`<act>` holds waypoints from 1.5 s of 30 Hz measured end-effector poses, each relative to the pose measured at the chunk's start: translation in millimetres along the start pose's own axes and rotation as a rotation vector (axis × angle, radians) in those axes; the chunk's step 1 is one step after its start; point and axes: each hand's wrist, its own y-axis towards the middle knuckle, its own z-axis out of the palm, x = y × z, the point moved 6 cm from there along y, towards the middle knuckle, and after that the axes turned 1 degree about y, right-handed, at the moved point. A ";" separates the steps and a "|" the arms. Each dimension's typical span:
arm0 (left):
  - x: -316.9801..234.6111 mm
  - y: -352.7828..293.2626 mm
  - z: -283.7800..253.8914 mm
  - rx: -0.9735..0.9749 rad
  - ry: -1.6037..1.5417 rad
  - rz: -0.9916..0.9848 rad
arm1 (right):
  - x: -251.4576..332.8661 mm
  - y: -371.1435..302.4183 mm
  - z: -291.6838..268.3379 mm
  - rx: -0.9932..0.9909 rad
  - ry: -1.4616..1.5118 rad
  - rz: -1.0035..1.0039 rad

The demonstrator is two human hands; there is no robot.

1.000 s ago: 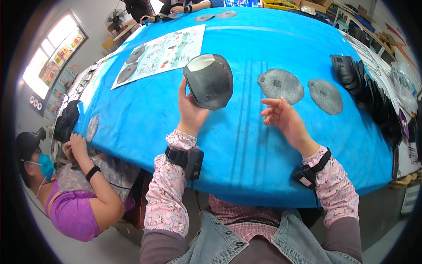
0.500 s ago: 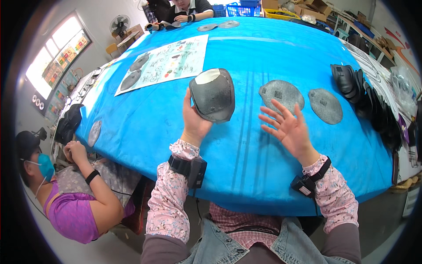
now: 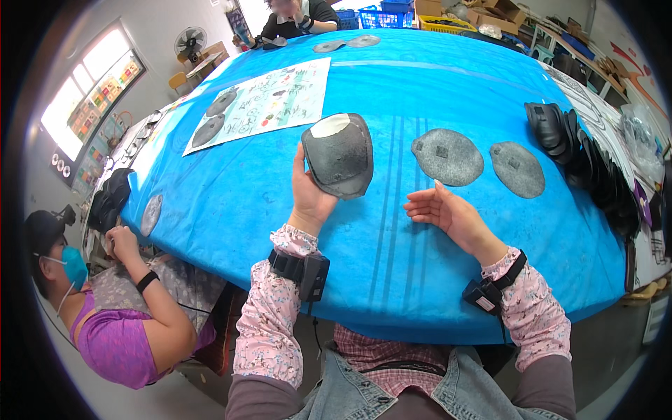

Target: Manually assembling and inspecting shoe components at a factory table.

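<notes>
My left hand (image 3: 313, 199) grips a dark grey, curved, cup-shaped pad (image 3: 341, 159) by its lower left edge, holding it raised above the blue-covered table (image 3: 378, 266). A pale patch shows at the pad's top. Over the table to the right is my right hand (image 3: 451, 218), holding nothing, its fingers stretched out and the thumb pointing up. Beyond its fingertips lies a flat grey oval pad (image 3: 458, 168) with a small dark square on it. A second grey oval pad (image 3: 519, 179) rests just right of that one.
Several black moulded pieces (image 3: 584, 161) overlap in a row along the right edge. A printed sheet (image 3: 280, 94) with grey pads on it lies at the back left. One person (image 3: 119, 336) sits at the left, another (image 3: 318, 14) at the far side, near blue baskets (image 3: 385, 17).
My right hand has dropped slightly and turned, its spread fingers drawing together. My left hand still holds the cup-shaped pad in nearly the same place. The far person has raised a hand.
</notes>
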 end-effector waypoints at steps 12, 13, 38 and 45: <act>1.6 -0.1 2.6 0.036 -0.002 0.007 | 0.9 -2.0 0.8 0.001 -0.003 0.004; 2.5 0.4 2.8 0.037 -0.004 0.005 | 1.3 -2.5 0.4 -0.005 -0.005 0.006; 7.7 -5.1 8.6 0.022 0.029 -0.043 | 1.1 -2.0 -1.2 -0.027 0.000 0.014; 7.4 3.1 9.2 0.107 0.048 -0.022 | -0.6 -0.8 -3.1 -0.020 0.004 0.015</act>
